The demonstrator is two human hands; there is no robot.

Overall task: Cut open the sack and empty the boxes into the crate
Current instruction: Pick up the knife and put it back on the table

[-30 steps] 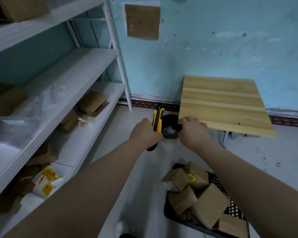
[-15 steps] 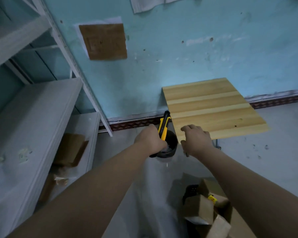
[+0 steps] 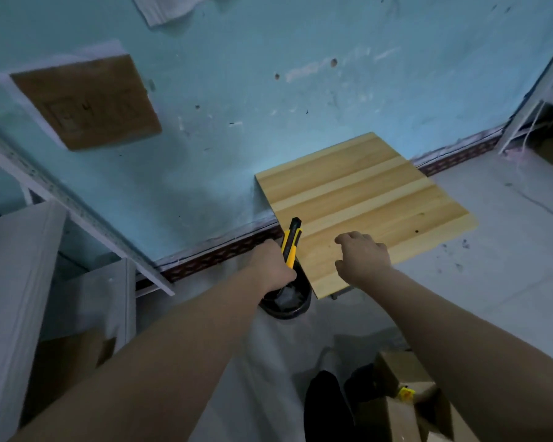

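My left hand (image 3: 273, 269) grips a yellow and black utility knife (image 3: 290, 240), which points up and away, just above a black bin. My right hand (image 3: 363, 258) hovers over the near corner of a wooden table (image 3: 364, 199) with its fingers loosely curled and nothing in them. Brown cardboard boxes (image 3: 399, 393) lie piled at the bottom right, one with a yellow label. A dark piece of the crate (image 3: 359, 382) shows beside them; the rest is hidden. I cannot make out a sack.
The black bin (image 3: 288, 306) with crumpled paper stands on the floor at the table's left corner. White metal shelving (image 3: 20, 256) runs along the left with a box (image 3: 67, 362) low down. A blue wall is ahead.
The view has tilted up and turned, so the boxes slid to the bottom right. My right hand moved from the bin's rim to over the table corner. The knife stays in my left hand.
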